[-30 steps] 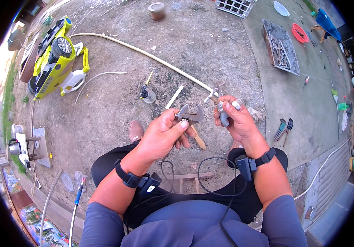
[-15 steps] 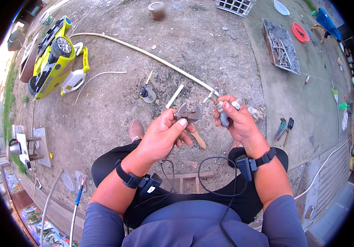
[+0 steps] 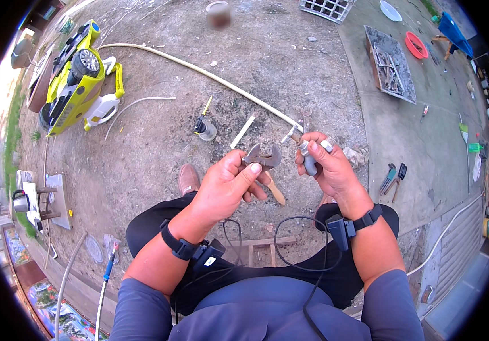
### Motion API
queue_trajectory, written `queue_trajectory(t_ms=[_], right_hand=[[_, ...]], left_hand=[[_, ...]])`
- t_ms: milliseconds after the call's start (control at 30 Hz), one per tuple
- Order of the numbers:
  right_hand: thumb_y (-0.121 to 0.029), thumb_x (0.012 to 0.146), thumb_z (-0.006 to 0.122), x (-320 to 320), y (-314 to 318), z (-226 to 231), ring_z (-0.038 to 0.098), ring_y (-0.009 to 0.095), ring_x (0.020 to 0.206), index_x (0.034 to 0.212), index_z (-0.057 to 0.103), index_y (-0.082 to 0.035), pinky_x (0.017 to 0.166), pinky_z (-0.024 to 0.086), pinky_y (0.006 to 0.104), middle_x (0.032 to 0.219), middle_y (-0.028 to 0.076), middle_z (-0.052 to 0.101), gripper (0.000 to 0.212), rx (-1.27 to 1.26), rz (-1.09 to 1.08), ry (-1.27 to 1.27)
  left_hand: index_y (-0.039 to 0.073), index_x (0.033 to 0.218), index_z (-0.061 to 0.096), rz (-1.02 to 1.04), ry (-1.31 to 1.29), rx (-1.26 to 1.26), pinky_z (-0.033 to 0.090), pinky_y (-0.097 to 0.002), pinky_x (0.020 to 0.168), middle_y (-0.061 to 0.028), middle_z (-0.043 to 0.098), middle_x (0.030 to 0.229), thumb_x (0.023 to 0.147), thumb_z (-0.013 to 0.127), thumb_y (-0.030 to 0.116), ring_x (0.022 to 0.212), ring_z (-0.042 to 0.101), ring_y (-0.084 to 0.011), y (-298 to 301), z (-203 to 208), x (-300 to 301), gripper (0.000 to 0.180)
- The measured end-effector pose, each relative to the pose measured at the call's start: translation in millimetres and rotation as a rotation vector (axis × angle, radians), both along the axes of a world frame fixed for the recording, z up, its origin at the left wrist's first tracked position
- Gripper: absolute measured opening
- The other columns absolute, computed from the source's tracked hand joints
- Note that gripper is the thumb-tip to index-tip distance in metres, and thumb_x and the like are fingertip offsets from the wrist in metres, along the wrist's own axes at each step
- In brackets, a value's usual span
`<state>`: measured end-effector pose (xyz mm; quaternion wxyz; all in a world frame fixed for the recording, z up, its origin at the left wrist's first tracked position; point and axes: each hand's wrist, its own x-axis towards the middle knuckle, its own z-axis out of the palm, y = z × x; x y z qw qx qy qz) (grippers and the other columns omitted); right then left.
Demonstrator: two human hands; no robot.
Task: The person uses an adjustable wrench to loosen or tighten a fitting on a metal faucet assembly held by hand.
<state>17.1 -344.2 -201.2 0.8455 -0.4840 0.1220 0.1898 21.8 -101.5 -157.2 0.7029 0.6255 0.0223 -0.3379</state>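
My left hand [image 3: 231, 184] is closed round an adjustable wrench [image 3: 263, 161], thumb by the adjusting part, its jaws pointing up and apart with nothing between them. A short gap to the right, my right hand [image 3: 328, 165] grips a grey metal tap [image 3: 308, 161] with a T-shaped handle and a curved spout. A cream hose [image 3: 216, 78] ends just behind the tap; I cannot tell whether the two are joined. Below the wrench a wooden handle [image 3: 276, 190] shows, its other end hidden by my left hand.
A spray bottle [image 3: 205, 129] and a pale strip [image 3: 242, 132] lie ahead on the dirt. Pliers-like tools [image 3: 393, 179] rest at the right. Farther off are a metal tray [image 3: 374, 54] of scraps, a red basin [image 3: 416, 45] and an overturned yellow toy car [image 3: 79, 85].
The wrench head has turned slightly and shifted a little to the right in my left hand. My right hand keeps the tap in nearly the same place.
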Motion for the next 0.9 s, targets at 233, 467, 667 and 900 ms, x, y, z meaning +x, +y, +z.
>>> queue_trajectory(t_ms=[233,467,667,900], right_hand=[[-0.032,0.091,0.066,-0.4,-0.4,-2.3,0.063,0.019,0.071,0.114,0.056,-0.011,0.065,0.051,0.0312,0.086,0.009,0.065,0.034,0.006,0.006,0.000],[-0.032,0.091,0.066,-0.3,-0.9,-2.2,0.063,0.019,0.071,0.115,0.056,-0.009,0.064,0.051,0.0312,0.086,0.009,0.065,0.034,-0.004,0.012,-0.014],[-0.031,0.092,0.065,-1.0,-0.5,-4.1,0.063,0.019,0.071,0.115,0.056,-0.009,0.065,0.051,0.0314,0.086,0.009,0.065,0.033,0.007,0.011,-0.006],[-0.031,0.092,0.065,-0.7,0.1,-2.2,0.063,0.019,0.072,0.115,0.056,-0.009,0.066,0.051,0.0314,0.086,0.009,0.065,0.033,0.021,0.023,-0.028]], left_hand=[[0.002,0.119,0.049,-0.018,-0.023,0.052,0.046,-0.0209,0.057,-0.0095,0.066,0.096,0.100,0.051,0.024,0.069,0.066,-0.0136,-1.5,2.7,1.4,0.029],[0.002,0.120,0.047,-0.010,-0.010,0.008,0.046,-0.0207,0.056,-0.0096,0.066,0.095,0.101,0.049,0.024,0.069,0.066,-0.0138,-2.2,3.4,-0.3,0.029],[0.002,0.119,0.048,-0.047,-0.025,0.044,0.046,-0.0213,0.056,-0.0092,0.065,0.093,0.101,0.048,0.024,0.069,0.066,-0.0144,-0.5,-0.1,1.6,0.028],[0.003,0.116,0.050,-0.026,0.004,0.019,0.046,-0.0213,0.057,-0.0095,0.066,0.092,0.100,0.050,0.023,0.069,0.066,-0.0142,-1.7,-1.1,-1.0,0.026]])
